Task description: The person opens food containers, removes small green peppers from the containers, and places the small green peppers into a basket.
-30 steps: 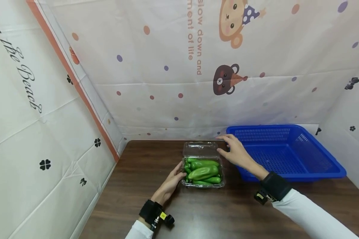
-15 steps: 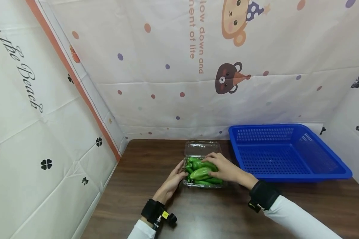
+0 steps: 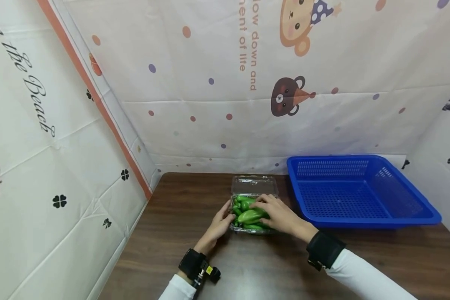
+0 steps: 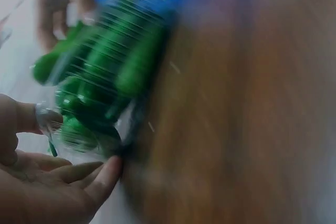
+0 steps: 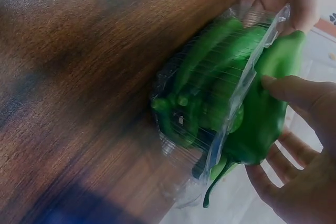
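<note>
A clear plastic clamshell box (image 3: 243, 230) full of green peppers (image 3: 241, 199) stands on the brown table, its lid (image 3: 254, 186) folded back toward the wall. My left hand (image 3: 213, 230) holds the box at its left side, thumb over the rim and fingers against the outer wall. From the right, my right hand (image 3: 283, 217) reaches over the box and grips a large green pepper (image 5: 265, 111) lying on top. In the right wrist view its thumb presses one side while the fingers curl round the other. That pepper's thin stem hangs past the rim. The left wrist view is blurred.
A blue slotted plastic basket (image 3: 360, 221) stands on the table (image 3: 187, 196) to the right of the box, close behind my right wrist. White printed sheets (image 3: 195, 137) wall in the back and sides of the table.
My right hand has come down from beside the open lid into the box and taken hold of the large pepper on top. The left hand has stayed at the box's left side.
</note>
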`<action>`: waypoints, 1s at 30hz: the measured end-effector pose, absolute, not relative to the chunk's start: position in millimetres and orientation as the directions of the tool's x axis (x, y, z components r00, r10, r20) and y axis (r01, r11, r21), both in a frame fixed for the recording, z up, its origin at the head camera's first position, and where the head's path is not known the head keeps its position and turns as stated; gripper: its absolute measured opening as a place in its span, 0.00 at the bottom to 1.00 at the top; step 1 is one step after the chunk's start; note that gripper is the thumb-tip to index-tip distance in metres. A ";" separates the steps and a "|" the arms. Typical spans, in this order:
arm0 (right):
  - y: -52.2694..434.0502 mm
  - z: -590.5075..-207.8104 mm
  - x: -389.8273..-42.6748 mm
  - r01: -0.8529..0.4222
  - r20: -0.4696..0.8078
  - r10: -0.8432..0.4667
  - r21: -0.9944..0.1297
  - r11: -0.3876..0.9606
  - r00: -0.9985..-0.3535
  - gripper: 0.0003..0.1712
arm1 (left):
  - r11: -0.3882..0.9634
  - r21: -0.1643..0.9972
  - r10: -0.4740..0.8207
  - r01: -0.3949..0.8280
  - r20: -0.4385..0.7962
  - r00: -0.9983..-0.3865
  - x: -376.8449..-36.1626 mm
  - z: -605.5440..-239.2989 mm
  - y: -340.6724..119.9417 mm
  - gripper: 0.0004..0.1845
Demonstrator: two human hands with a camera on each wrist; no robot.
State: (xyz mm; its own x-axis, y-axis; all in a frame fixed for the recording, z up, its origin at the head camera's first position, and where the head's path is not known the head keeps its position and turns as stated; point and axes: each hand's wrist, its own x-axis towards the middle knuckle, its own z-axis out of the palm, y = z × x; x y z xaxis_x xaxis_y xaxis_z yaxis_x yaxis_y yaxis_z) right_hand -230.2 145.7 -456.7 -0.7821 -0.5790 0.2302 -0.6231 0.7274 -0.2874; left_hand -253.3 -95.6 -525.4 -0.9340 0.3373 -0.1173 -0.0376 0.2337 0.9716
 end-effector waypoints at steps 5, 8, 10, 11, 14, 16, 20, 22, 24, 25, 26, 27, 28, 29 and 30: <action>145.3 -455.4 -231.5 -0.633 0.255 -0.581 -0.234 0.738 -0.773 0.27 | 0.431 0.885 0.372 0.178 0.005 -0.928 -252.9 -521.6 -99.1 0.34; 145.7 -455.9 -231.4 -0.637 0.265 -0.582 -0.229 0.736 -0.769 0.26 | 0.455 0.871 0.414 0.186 -0.023 -0.910 -254.9 -518.0 -102.8 0.34; 146.2 -456.3 -230.9 -0.635 0.269 -0.579 -0.230 0.738 -0.770 0.25 | 0.457 0.876 0.427 0.154 -0.065 -0.902 -257.0 -514.9 -104.4 0.34; 146.4 -456.4 -230.6 -0.631 0.269 -0.575 -0.229 0.741 -0.773 0.25 | 0.448 0.885 0.432 0.125 -0.092 -0.897 -257.7 -513.2 -104.9 0.34; 147.2 -455.4 -229.7 -0.618 0.264 -0.563 -0.226 0.753 -0.783 0.25 | 0.408 0.912 0.443 0.035 -0.164 -0.881 -260.1 -509.5 -106.1 0.33; 147.7 -455.1 -229.3 -0.615 0.269 -0.559 -0.216 0.758 -0.784 0.25 | 0.373 0.928 0.447 -0.014 -0.193 -0.874 -261.5 -508.6 -106.9 0.32; 148.0 -455.2 -228.6 -0.620 0.279 -0.563 -0.201 0.758 -0.778 0.26 | 0.327 0.944 0.461 -0.048 -0.203 -0.864 -262.6 -509.1 -107.8 0.31; 148.0 -456.0 -228.3 -0.619 0.280 -0.561 -0.197 0.761 -0.779 0.26 | 0.316 0.948 0.468 -0.048 -0.199 -0.861 -263.0 -510.3 -107.8 0.32; 148.0 -457.0 -227.9 -0.618 0.291 -0.558 -0.187 0.763 -0.777 0.25 | 0.311 0.950 0.472 -0.045 -0.195 -0.860 -263.2 -512.1 -108.0 0.32; 148.0 -457.3 -227.6 -0.617 0.297 -0.555 -0.189 0.764 -0.777 0.25 | 0.310 0.950 0.473 -0.045 -0.195 -0.859 -263.0 -512.8 -108.2 0.32; 148.0 -457.3 -227.2 -0.620 0.309 -0.554 -0.183 0.763 -0.773 0.25 | 0.310 0.950 0.474 -0.044 -0.195 -0.859 -262.7 -513.5 -108.4 0.32; 148.0 -457.1 -226.9 -0.624 0.324 -0.554 -0.172 0.762 -0.767 0.25 | 0.308 0.950 0.474 -0.047 -0.196 -0.859 -262.4 -514.0 -108.8 0.32; 148.0 -456.6 -226.6 -0.632 0.343 -0.558 -0.154 0.760 -0.755 0.25 | 0.308 0.950 0.471 -0.052 -0.199 -0.859 -261.7 -514.5 -109.3 0.32; 148.0 -455.9 -226.3 -0.640 0.363 -0.563 -0.137 0.756 -0.743 0.25 | 0.308 0.950 0.467 -0.055 -0.202 -0.861 -261.0 -514.9 -109.8 0.32; 148.0 -454.7 -226.0 -0.648 0.385 -0.567 -0.120 0.752 -0.729 0.25 | 0.310 0.949 0.462 -0.063 -0.208 -0.862 -260.2 -515.0 -110.3 0.31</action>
